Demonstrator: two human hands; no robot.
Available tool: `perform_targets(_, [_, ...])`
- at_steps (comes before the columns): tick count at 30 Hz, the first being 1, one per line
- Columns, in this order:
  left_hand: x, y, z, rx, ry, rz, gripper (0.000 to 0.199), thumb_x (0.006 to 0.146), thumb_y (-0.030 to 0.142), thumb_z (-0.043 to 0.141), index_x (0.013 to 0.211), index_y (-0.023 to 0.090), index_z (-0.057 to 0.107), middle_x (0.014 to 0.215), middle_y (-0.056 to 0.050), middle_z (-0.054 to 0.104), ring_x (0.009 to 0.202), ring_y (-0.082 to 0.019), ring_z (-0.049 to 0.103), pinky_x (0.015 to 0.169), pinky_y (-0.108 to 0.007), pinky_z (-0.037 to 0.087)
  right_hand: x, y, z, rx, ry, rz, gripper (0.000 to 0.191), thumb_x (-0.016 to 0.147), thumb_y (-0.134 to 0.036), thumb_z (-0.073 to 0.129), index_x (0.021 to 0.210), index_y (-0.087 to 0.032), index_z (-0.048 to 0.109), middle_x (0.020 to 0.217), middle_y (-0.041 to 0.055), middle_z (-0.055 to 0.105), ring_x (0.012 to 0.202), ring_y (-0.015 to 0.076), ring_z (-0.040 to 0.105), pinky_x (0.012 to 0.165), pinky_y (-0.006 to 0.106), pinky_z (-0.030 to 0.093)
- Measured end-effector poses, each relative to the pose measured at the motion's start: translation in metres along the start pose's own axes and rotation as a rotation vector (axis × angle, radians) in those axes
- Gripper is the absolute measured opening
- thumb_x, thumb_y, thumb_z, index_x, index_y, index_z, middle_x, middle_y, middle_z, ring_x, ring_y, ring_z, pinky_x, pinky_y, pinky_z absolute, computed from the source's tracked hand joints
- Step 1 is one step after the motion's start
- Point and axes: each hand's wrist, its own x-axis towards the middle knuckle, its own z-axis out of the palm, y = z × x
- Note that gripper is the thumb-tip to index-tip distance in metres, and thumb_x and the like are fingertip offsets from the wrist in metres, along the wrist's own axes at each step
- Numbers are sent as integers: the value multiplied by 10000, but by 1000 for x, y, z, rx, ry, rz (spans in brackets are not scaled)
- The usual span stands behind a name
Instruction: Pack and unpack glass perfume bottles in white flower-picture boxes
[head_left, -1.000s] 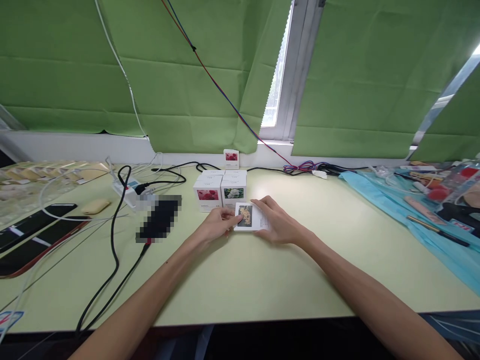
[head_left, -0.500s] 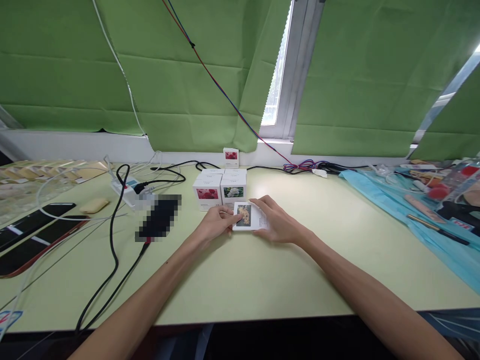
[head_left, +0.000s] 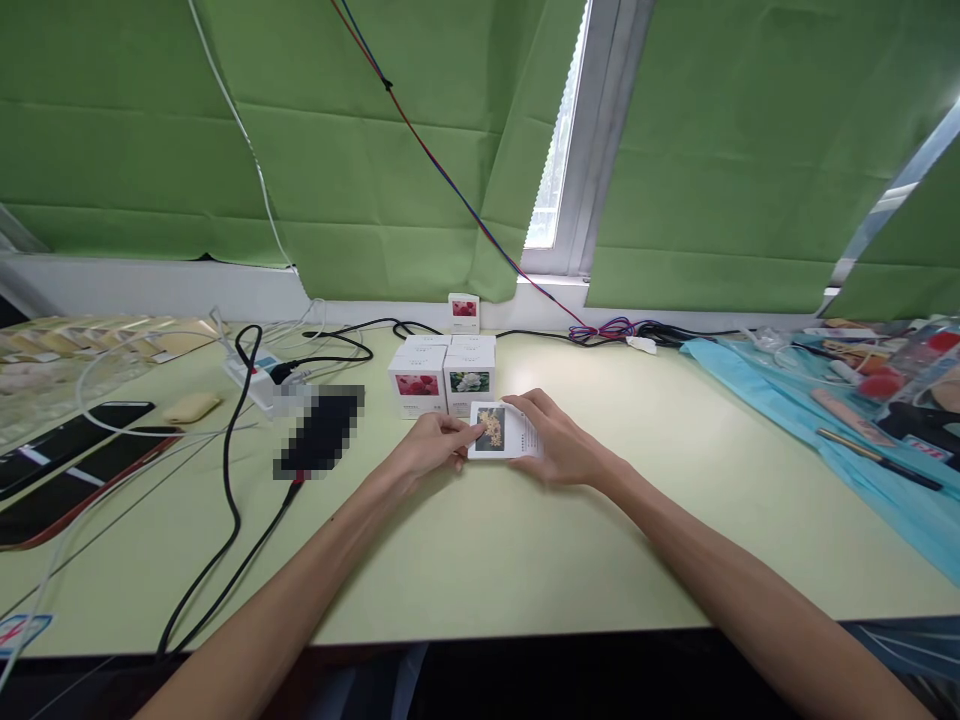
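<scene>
A white card box (head_left: pixel 510 442) printed with a picture of pale yellow flowers is held low over the table, its printed side facing up. My left hand (head_left: pixel 433 443) pinches its left end, the thumb lying on the picture. Round the right end, the fingers and thumb of my right hand (head_left: pixel 556 440) close on its edges; that hand covers part of the small print. Just behind stand several white boxes in two rows, the front ones showing red flowers (head_left: pixel 417 385) and white flowers (head_left: pixel 471 382).
Against the wall leans a small red-flower box (head_left: pixel 464 312). On the left lie a power strip (head_left: pixel 255 380), black cables, a pixelated dark object (head_left: pixel 321 432) and two dark phone-like slabs (head_left: pixel 82 475). Blue cloth (head_left: pixel 780 400) with a pen (head_left: pixel 877 458) spreads at the right.
The view has shifted very slightly. Both hands keep their hold on the yellow-flower box, with no clear movement of it.
</scene>
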Motion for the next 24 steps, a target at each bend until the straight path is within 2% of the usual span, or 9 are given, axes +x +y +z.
perform_targets(6, [2,-1,-2,64,-17,66,540,582,613,891,725,130,696,654,-35,625,572,-128,538,559,-280,431,-1,-1,-3,18,-3,14,818,807,-289,776,1501,-213,349,1285,161,478,1199,325,516,993,531,530])
perform_targets(10, [0,1,-3,113,-44,73,550,644,653,842,726,151,635,590,-8,582,503,-111,488,510,-267,384,-2,0,-6,91,-36,62,784,822,-333,770,1496,-238,380,1304,151,495,1158,307,559,968,521,541])
perform_targets(13, [-3,3,-1,79,-46,59,583,699,665,804,947,171,618,582,26,576,473,-103,464,475,-243,350,-2,5,-8,151,-67,116,747,831,-376,765,1480,-251,418,1335,141,533,1178,303,576,1004,534,518])
perform_targets(15, [-5,5,0,41,-62,85,666,731,642,796,1172,196,572,589,50,571,483,-108,466,473,-234,355,-3,9,-9,218,-66,150,727,824,-385,768,1460,-251,443,1366,137,556,1239,307,564,1040,541,493])
perform_targets(17, [-7,8,0,38,-87,132,727,767,625,775,1311,215,519,606,57,565,505,-113,475,486,-236,378,-2,13,-10,311,-63,177,703,821,-388,765,1439,-238,466,1368,133,584,1281,300,554,1076,535,468])
perform_targets(21, [-11,14,-1,152,-118,230,735,816,613,722,1386,193,525,631,49,547,538,-124,499,531,-257,416,-2,21,-13,459,-67,222,657,820,-421,763,1396,-227,510,1323,126,634,1289,281,566,1094,516,457])
perform_targets(24, [-12,16,-3,236,-114,267,782,779,569,764,1410,172,528,711,27,580,563,-129,539,568,-271,444,-2,25,-16,514,-64,252,641,816,-445,775,1372,-238,532,1320,134,653,1279,288,585,1075,523,469])
